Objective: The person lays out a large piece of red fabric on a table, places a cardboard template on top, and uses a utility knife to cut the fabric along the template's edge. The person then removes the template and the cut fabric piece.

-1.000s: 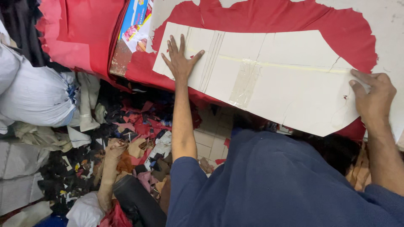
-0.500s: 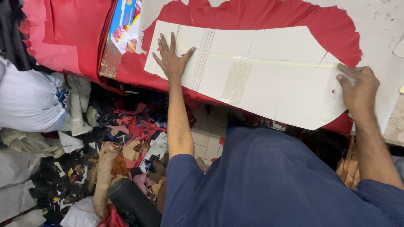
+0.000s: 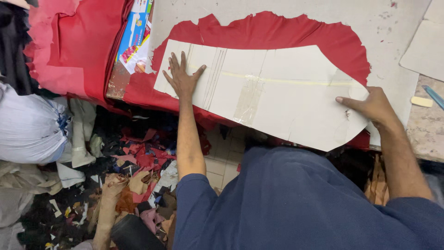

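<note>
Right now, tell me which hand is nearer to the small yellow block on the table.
Right. The right hand rests on the cardboard pattern's right end, a short way left of the yellow block. The left hand presses the pattern's far left end, much farther away.

**Both arms stretched forward, palms down**

The left hand (image 3: 183,79) lies flat, fingers spread and pointing toward 12 o'clock, arm straight and bare below a blue sleeve. The right hand (image 3: 373,106) sits at 3 o'clock, fingers extended toward 9 o'clock, pressing down, forearm angled back.
</note>
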